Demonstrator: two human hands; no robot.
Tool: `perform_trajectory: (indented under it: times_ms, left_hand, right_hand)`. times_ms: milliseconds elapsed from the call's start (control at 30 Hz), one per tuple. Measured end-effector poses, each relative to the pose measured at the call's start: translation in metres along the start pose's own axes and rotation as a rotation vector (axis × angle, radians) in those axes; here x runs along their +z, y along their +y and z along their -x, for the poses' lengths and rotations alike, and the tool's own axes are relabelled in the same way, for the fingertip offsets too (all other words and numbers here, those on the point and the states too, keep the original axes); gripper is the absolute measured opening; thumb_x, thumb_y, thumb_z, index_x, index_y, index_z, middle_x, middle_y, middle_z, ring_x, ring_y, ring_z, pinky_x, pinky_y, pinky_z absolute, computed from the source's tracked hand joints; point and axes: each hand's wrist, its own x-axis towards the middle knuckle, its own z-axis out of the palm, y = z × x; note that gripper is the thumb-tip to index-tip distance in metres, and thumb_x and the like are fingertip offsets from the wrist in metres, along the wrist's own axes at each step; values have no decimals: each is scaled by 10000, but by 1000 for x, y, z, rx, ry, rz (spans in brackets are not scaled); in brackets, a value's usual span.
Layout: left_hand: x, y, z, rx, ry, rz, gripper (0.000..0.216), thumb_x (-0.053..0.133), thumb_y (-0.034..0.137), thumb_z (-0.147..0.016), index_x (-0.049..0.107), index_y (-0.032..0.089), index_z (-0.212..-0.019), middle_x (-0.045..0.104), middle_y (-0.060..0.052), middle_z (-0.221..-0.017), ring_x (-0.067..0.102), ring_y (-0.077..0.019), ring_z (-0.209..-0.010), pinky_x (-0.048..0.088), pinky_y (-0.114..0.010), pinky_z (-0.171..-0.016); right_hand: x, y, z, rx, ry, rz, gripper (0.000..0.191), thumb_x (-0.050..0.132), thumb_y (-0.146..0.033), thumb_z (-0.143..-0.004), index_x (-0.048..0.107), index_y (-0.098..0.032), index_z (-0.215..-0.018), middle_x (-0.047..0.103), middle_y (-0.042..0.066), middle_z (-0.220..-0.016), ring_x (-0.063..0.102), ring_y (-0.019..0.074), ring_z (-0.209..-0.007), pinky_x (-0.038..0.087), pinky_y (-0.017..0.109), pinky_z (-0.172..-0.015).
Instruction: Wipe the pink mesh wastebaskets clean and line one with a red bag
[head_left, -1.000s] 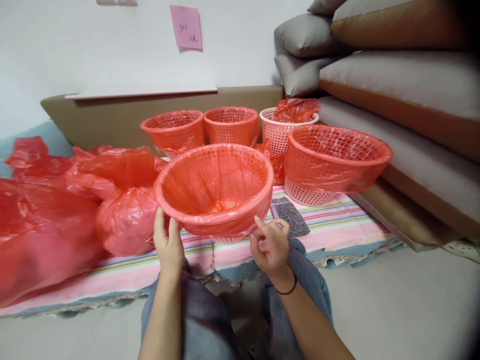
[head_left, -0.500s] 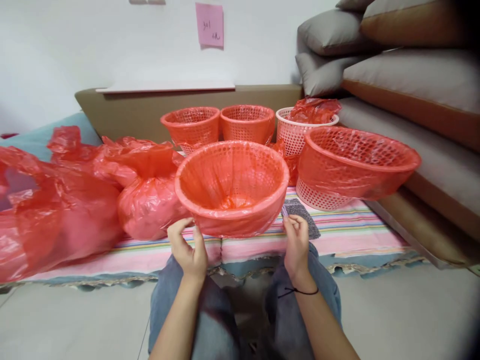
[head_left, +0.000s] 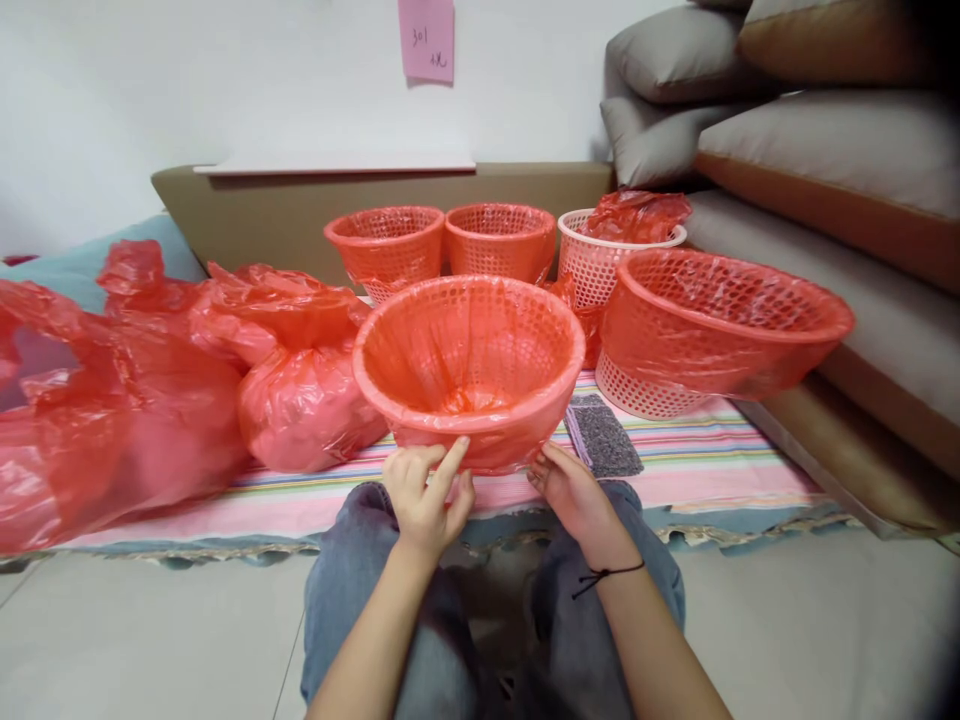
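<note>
In front of my knees stands a mesh basket lined with a thin red plastic bag, which is folded over the rim and hangs down outside. My left hand is at the front of it, index finger stretched out against the bag below the rim, thumb apart, other fingers bent. At the basket's lower right, my right hand has its fingers closed on the bag's hanging edge; the fingertips are partly hidden. A folded dark grey cloth with a purple edge lies just right of that hand.
Two more red-lined baskets stand behind, with a pale mesh basket holding crumpled red plastic. Another lined basket is at right, beside stacked cushions. Full red bags sit at left on the striped cloth.
My left hand has moved right along the front of the basket and stretched out its index finger. My right hand has moved left and down, away from the grey cloth, to the bag's edge.
</note>
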Motion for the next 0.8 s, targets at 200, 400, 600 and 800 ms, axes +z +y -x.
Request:
perform_trajectory:
  times_ms: [200, 400, 600, 800]
  left_hand:
    - [4, 1, 0, -41, -15, -32, 533, 615, 163, -880, 552, 256, -1402, 626, -45, -865, 540, -206, -783, 378, -359, -784]
    - [4, 1, 2, -41, -15, -26, 530, 613, 162, -885, 544, 257, -1401, 618, -38, -853, 536, -201, -780, 373, -366, -798]
    - [4, 2, 3, -17, -3, 19, 586, 619, 132, -870, 517, 268, -1430, 622, -28, -852, 543, -196, -782, 374, -365, -814]
    - [5, 4, 1, -20, -16, 3, 464, 597, 155, -889, 560, 234, -1344, 619, -30, -850, 541, -190, -771, 373, -371, -807]
  right_hand:
    - [6, -8, 9, 84, -67, -63, 493, 952, -424, -522, 544, -177, -651, 464, -83, -618, 380, 42, -538, 403, 216, -595]
    - [8, -11, 14, 123, -86, -54, 553, 986, -414, -451, 515, -178, -618, 390, -99, -547, 368, 45, -537, 426, 216, -619]
    - [8, -11, 14, 111, -41, 2, 553, 982, -400, -454, 508, -179, -632, 393, -100, -558, 332, 40, -527, 365, 197, -565]
    - [8, -11, 13, 103, -30, 90, 553, 964, -434, -462, 506, -181, -641, 392, -96, -561, 320, 45, -521, 319, 211, -544]
